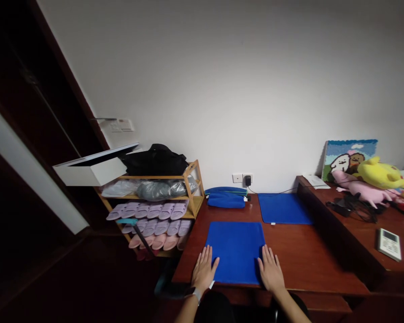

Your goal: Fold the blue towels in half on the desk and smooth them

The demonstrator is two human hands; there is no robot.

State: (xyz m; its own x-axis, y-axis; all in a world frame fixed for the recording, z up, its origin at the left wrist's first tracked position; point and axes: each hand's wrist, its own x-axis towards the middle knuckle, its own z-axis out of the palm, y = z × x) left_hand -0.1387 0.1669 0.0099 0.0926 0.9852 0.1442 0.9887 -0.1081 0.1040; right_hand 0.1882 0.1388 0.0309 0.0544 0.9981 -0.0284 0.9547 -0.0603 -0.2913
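Note:
A blue cloth (237, 251) lies spread flat on the brown wooden table, close to its front edge. My left hand (204, 270) rests palm down over its left edge, fingers stretched forward. Over the right edge lies my right hand (271, 268), flat with the thumb apart, partly on the wood. A small white tag sticks out at the cloth's near left corner. Behind, a second blue cloth (284, 208) lies flat at the back right. Folded blue cloths (226, 198) are stacked against the wall at the back left.
A wooden shoe rack (197, 202) with several slippers (151, 210) stands left of the table, a black bag (155, 161) and a white box (90, 172) on top. A raised surface at right holds plush toys (382, 174), cables and a calculator-like device (389, 243). A charger (248, 180) sits in the wall socket.

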